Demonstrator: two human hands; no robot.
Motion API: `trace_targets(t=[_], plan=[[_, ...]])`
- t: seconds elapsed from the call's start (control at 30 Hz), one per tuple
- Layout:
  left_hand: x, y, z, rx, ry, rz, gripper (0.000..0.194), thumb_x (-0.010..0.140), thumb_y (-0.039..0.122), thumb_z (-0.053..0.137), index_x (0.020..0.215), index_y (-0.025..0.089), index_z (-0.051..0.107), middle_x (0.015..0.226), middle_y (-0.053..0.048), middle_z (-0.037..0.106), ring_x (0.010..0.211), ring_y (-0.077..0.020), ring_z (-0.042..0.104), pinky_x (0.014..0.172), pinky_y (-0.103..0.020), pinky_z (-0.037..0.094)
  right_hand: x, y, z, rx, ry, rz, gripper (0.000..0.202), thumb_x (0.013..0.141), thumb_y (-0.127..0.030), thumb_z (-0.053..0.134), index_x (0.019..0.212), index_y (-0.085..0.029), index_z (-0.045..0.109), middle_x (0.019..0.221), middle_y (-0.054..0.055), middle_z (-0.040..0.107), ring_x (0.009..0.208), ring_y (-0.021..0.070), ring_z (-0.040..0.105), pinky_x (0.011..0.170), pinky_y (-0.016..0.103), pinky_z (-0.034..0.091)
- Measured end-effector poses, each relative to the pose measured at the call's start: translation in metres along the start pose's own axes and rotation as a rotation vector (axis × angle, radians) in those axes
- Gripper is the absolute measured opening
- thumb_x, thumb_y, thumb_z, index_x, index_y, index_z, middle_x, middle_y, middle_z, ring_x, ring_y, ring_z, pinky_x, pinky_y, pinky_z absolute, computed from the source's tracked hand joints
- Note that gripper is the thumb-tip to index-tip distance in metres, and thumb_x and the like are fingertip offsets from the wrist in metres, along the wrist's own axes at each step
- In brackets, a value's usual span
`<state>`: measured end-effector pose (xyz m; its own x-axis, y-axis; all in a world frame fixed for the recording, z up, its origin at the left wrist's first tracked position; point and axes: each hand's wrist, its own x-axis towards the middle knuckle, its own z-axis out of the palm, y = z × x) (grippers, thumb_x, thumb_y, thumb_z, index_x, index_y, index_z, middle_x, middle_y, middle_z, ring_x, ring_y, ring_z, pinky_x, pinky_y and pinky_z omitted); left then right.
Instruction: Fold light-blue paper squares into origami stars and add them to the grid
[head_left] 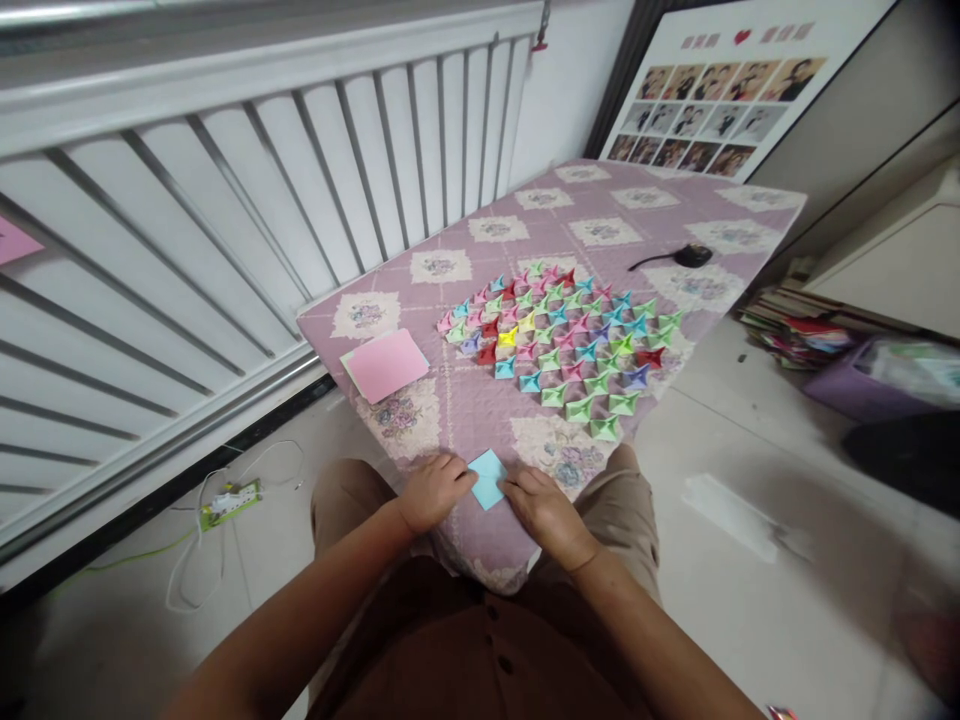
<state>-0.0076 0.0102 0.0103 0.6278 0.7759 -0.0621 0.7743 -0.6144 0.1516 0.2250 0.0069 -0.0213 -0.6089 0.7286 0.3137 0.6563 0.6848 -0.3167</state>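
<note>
A white radiator [427, 140] runs along the wall beside a narrow tabletop [469, 420] covered in a purple floral cloth, with a board of photographs [690, 100] at its far end. Near the person, at the tabletop's close edge, a blue paper [488, 478] lies between the two hands, turned so that its corners point left, right, near and far. It looks flat, with a faint line across its middle, so its folding seems at an early stage. Beyond it, the folded paper pieces [553, 358] in green, pink, blue, red, yellow and purple stand in slanting rows, apparently finished. Flat pink sheets [388, 368] lie stacked to the left, seemingly unfolded, and a black object [693, 255] with a short cord rests past the rows. Both forearms reach forward from the body and angle inward. The left hand [437, 492], palm down with fingers bent and gathered closely, has hold of the paper's left corner; the right hand [544, 505], likewise mostly closed, grips the right corner with its fingertips. How the thumbs sit underneath cannot be told.
</note>
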Motion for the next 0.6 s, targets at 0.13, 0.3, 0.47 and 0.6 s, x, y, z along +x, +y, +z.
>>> trace_targets(t=[0.13, 0.3, 0.47, 0.6], plan=[[0.002, 0.0, -0.004, -0.034, -0.021, 0.024, 0.03, 0.097, 0.027, 0.035, 0.121, 0.029, 0.052, 0.097, -0.005, 0.053, 0.093, -0.0212, 0.045, 0.083, -0.033, 0.035, 0.0, -0.002, 0.0, 0.01, 0.015, 0.006, 0.027, 0.093, -0.022, 0.043, 0.105, -0.023, 0.067, 0.087, 0.006, 0.064, 0.086, 0.0201, 0.054, 0.081, 0.033, 0.045], [0.003, 0.0, -0.003, 0.042, -0.054, 0.05, 0.032, 0.098, 0.028, 0.033, 0.126, 0.033, 0.048, 0.098, -0.005, 0.053, 0.094, -0.0214, 0.045, 0.082, -0.033, 0.034, -0.004, 0.0, 0.001, -0.01, 0.034, 0.008, 0.025, 0.092, -0.021, 0.046, 0.106, -0.022, 0.067, 0.09, 0.006, 0.065, 0.089, 0.0207, 0.055, 0.083, 0.034, 0.045], [0.003, 0.0, -0.002, 0.059, -0.056, 0.064, 0.034, 0.098, 0.028, 0.033, 0.129, 0.034, 0.045, 0.1, -0.006, 0.052, 0.092, -0.0217, 0.045, 0.08, -0.033, 0.033, -0.012, 0.0, -0.006, -0.019, 0.069, 0.088, 0.024, 0.091, -0.02, 0.047, 0.106, -0.023, 0.066, 0.101, 0.007, 0.065, 0.096, 0.0208, 0.056, 0.087, 0.037, 0.045], [0.002, 0.0, 0.0, 0.072, -0.032, 0.077, 0.034, 0.098, 0.029, 0.032, 0.128, 0.034, 0.045, 0.098, -0.006, 0.052, 0.092, -0.0221, 0.044, 0.079, -0.033, 0.033, -0.008, -0.018, -0.01, -0.031, 0.137, 0.188, 0.027, 0.09, -0.019, 0.046, 0.11, -0.022, 0.064, 0.105, 0.009, 0.065, 0.098, 0.0224, 0.056, 0.086, 0.04, 0.045]])
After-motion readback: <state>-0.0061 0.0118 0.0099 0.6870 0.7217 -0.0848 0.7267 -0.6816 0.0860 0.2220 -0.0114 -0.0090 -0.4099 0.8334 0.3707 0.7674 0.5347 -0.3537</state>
